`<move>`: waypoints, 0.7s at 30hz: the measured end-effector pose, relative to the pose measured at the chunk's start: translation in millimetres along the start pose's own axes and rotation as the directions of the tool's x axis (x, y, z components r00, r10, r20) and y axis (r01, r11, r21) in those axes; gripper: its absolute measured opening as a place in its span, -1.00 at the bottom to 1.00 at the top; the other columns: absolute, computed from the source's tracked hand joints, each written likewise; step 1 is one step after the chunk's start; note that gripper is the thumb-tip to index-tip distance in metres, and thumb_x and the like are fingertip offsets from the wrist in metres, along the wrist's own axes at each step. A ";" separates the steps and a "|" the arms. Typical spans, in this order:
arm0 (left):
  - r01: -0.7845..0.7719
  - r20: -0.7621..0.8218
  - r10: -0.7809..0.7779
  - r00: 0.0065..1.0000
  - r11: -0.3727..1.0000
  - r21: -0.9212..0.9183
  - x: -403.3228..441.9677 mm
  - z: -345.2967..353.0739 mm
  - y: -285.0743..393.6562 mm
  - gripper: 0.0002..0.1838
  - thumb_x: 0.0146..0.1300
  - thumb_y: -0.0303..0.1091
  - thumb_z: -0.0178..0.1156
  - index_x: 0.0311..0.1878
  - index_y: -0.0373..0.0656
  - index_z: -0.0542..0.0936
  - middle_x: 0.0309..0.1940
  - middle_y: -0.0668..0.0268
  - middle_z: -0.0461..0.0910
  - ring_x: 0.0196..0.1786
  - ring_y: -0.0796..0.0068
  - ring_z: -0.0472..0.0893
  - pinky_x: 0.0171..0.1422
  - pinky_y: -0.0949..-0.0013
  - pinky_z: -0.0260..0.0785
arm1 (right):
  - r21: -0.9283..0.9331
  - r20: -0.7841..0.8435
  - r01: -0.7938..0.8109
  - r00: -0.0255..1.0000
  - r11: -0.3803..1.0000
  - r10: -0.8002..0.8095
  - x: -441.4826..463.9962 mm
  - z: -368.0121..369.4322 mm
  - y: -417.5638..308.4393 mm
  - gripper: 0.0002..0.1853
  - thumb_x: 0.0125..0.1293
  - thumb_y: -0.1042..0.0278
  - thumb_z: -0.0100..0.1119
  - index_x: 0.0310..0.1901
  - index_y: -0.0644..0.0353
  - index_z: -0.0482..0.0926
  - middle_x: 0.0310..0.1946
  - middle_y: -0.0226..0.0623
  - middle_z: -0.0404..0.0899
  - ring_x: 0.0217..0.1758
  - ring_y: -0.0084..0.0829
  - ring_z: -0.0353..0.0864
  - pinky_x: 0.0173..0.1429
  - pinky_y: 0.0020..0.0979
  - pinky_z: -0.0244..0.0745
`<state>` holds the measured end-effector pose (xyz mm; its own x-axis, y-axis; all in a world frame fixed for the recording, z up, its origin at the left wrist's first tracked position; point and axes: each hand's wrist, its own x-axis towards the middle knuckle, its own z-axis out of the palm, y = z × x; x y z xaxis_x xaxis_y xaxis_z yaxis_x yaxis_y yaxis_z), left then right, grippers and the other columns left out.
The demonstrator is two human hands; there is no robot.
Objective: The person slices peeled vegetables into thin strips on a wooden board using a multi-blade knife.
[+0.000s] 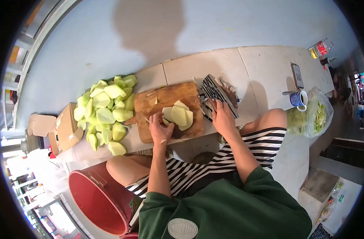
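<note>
My left hand [160, 127] is over the near left part of a wooden cutting board [146, 105], its fingers curled in a pinch around a small pale-green piece [165, 122]. Several flat pale slices [179, 115] overlap on the board beside those fingers. My right hand [223, 116] is just past the board's right edge, closed around what looks like a knife's brown handle [213, 104]. The knife's blade is hard to tell from the black-and-white striped surface [214, 89] around it. Peelings [228, 89] lie behind that surface.
Peeled pale-green pieces [106, 115] are heaped left of the board. An opened cardboard box [68, 125] stands farther left, above a red bucket [98, 203]. To the right are a phone [297, 75], a blue mug [296, 99], a clear plastic bag [319, 115] and a bottle [320, 48].
</note>
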<state>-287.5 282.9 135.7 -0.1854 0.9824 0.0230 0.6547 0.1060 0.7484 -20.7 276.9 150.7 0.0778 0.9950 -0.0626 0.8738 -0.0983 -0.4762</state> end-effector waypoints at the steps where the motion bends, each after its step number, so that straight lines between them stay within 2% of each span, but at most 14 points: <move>1: 0.019 0.029 -0.017 0.999 0.998 -0.060 -1.6 0.7 2.4 -0.48 -0.08 -0.44 0.37 0.05 -0.27 0.57 -0.09 0.07 0.51 -0.08 0.11 0.63 -0.06 0.17 0.56 | -0.054 0.016 0.018 1.000 0.998 -0.017 1.0 6.9 -0.3 -0.50 0.36 0.36 0.30 0.25 0.37 0.42 0.04 0.07 0.50 0.11 0.08 0.57 0.16 -0.02 0.53; 2: 0.038 0.057 -0.032 0.998 0.992 -0.120 -2.1 1.3 5.3 -0.48 -0.08 -0.45 0.38 0.05 -0.26 0.57 -0.08 0.09 0.51 -0.09 0.17 0.63 -0.13 0.23 0.57 | -0.058 0.020 0.023 1.000 0.998 -0.022 0.0 3.4 -10.0 -0.50 0.36 0.36 0.30 0.25 0.37 0.42 0.04 0.07 0.50 0.11 0.08 0.57 0.16 -0.02 0.53; 3: -0.029 0.046 0.036 0.998 0.990 -0.141 -2.4 3.6 3.9 -0.49 -0.06 -0.49 0.40 0.05 -0.25 0.57 -0.08 0.13 0.50 -0.11 0.27 0.62 -0.24 0.32 0.56 | -0.107 -0.051 0.086 0.994 0.990 -0.092 -3.6 -4.0 -27.4 -0.53 0.34 0.34 0.31 0.21 0.35 0.45 0.04 0.06 0.50 0.09 0.08 0.56 0.16 -0.01 0.51; 4: -0.022 0.042 0.029 0.999 0.989 -0.145 -3.1 7.2 2.9 -0.49 -0.06 -0.49 0.40 0.05 -0.25 0.57 -0.08 0.13 0.50 -0.11 0.27 0.62 -0.24 0.32 0.56 | -0.161 -0.117 0.145 0.979 0.976 -0.164 -6.8 -5.0 -41.2 -0.56 0.33 0.32 0.32 0.17 0.34 0.49 0.04 0.05 0.50 0.08 0.09 0.55 0.17 0.00 0.50; 5: -0.041 0.059 0.052 0.997 0.983 -0.177 -3.1 10.3 6.1 -0.49 -0.06 -0.49 0.39 0.05 -0.24 0.57 -0.09 0.13 0.50 -0.11 0.24 0.61 -0.20 0.29 0.56 | -0.033 -0.109 0.163 0.980 0.986 -0.165 -8.4 6.7 -45.9 -0.61 0.33 0.29 0.34 0.10 0.31 0.54 0.04 0.07 0.53 0.09 0.09 0.58 0.14 0.01 0.52; 6: -0.061 0.076 0.079 0.994 0.976 -0.211 -2.5 12.5 6.6 -0.49 -0.06 -0.49 0.39 0.06 -0.23 0.57 -0.10 0.13 0.49 -0.11 0.20 0.61 -0.15 0.25 0.57 | 0.168 -0.043 0.131 0.991 0.977 -0.126 -12.9 12.9 -55.5 -0.59 0.33 0.25 0.34 0.10 0.31 0.52 0.04 0.08 0.58 0.09 0.09 0.61 0.12 0.01 0.54; 7: -0.124 0.077 0.140 0.987 0.975 -0.184 -1.2 17.0 1.7 -0.48 -0.05 -0.49 0.40 0.08 -0.21 0.58 -0.09 0.11 0.51 -0.06 0.12 0.60 -0.03 0.17 0.55 | 0.243 0.104 0.024 0.993 0.970 -0.051 -13.2 17.2 -63.6 -0.57 0.33 0.25 0.35 0.12 0.32 0.51 0.03 0.08 0.59 0.08 0.10 0.62 0.11 0.00 0.55; 8: -0.122 0.077 0.139 0.987 0.974 -0.192 1.3 17.1 4.9 -0.48 -0.05 -0.49 0.40 0.08 -0.21 0.58 -0.09 0.11 0.51 -0.06 0.12 0.60 -0.03 0.17 0.55 | 0.298 0.253 -0.094 0.967 0.950 0.017 -12.7 17.0 -71.2 -0.55 0.33 0.24 0.36 0.13 0.34 0.50 0.03 0.07 0.61 0.08 0.10 0.63 0.11 -0.01 0.56; 10: -0.220 0.097 0.238 0.966 0.961 -0.167 4.2 16.4 11.8 -0.50 -0.06 -0.55 0.36 0.06 -0.23 0.59 -0.11 0.16 0.52 -0.07 0.24 0.62 -0.12 0.29 0.60 | 0.300 0.215 -0.071 0.977 0.951 0.005 -13.1 33.8 -67.1 -0.55 0.32 0.27 0.36 0.14 0.34 0.49 0.03 0.06 0.60 0.08 0.11 0.63 0.12 -0.01 0.55; 15: -0.174 0.132 0.213 0.968 0.950 -0.258 0.5 17.2 5.1 -0.51 0.00 -0.57 0.38 0.09 -0.23 0.58 -0.05 0.13 0.54 -0.02 0.21 0.63 -0.05 0.26 0.62 | 0.412 0.119 -0.013 0.992 0.911 -0.040 -2.7 43.6 -72.8 -0.58 0.30 0.38 0.34 0.14 0.34 0.50 0.07 0.02 0.57 0.09 0.11 0.60 0.17 -0.05 0.55; 17: -0.125 0.062 0.152 0.986 0.942 -0.310 -4.0 19.5 3.3 -0.51 0.03 -0.59 0.38 0.10 -0.23 0.59 -0.01 0.13 0.54 -0.01 0.22 0.64 -0.05 0.27 0.63 | 0.363 0.059 0.153 0.981 0.919 -0.187 2.9 40.4 -78.5 -0.59 0.29 0.46 0.31 0.15 0.35 0.51 0.10 0.02 0.55 0.16 0.09 0.56 0.28 -0.07 0.50; 18: -0.124 0.061 0.150 0.987 0.942 -0.312 -5.5 19.4 2.4 -0.51 0.03 -0.59 0.38 0.10 -0.23 0.59 -0.01 0.13 0.54 -0.01 0.22 0.64 -0.05 0.27 0.63 | 0.361 0.060 0.154 0.980 0.920 -0.188 6.4 42.1 -78.1 -0.59 0.29 0.46 0.31 0.15 0.35 0.51 0.10 0.02 0.55 0.16 0.09 0.56 0.28 -0.07 0.50; 20: -0.073 0.065 0.092 0.994 0.966 -0.250 -7.7 17.3 -0.1 -0.43 0.00 -0.49 0.46 0.16 -0.19 0.57 0.07 0.10 0.51 0.16 0.11 0.57 0.12 0.16 0.58 | 0.284 0.041 0.301 0.945 0.910 -0.325 13.1 46.4 -79.9 -0.56 0.28 0.51 0.28 0.20 0.37 0.52 0.11 0.04 0.54 0.22 0.07 0.51 0.38 -0.07 0.43; 21: -0.071 0.062 0.089 0.994 0.966 -0.248 -7.3 16.3 -1.1 -0.43 0.00 -0.49 0.46 0.16 -0.19 0.57 0.07 0.10 0.51 0.16 0.11 0.57 0.12 0.16 0.58 | 0.285 0.044 0.303 0.944 0.909 -0.328 16.1 46.6 -81.3 -0.56 0.28 0.51 0.28 0.20 0.37 0.52 0.11 0.04 0.54 0.22 0.07 0.51 0.38 -0.07 0.43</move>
<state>-275.0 278.1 123.9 -0.0809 0.9956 0.0483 0.4637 -0.0053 0.8860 -112.8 300.1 147.6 -0.2345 0.9703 0.0591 0.6813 0.2074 -0.7020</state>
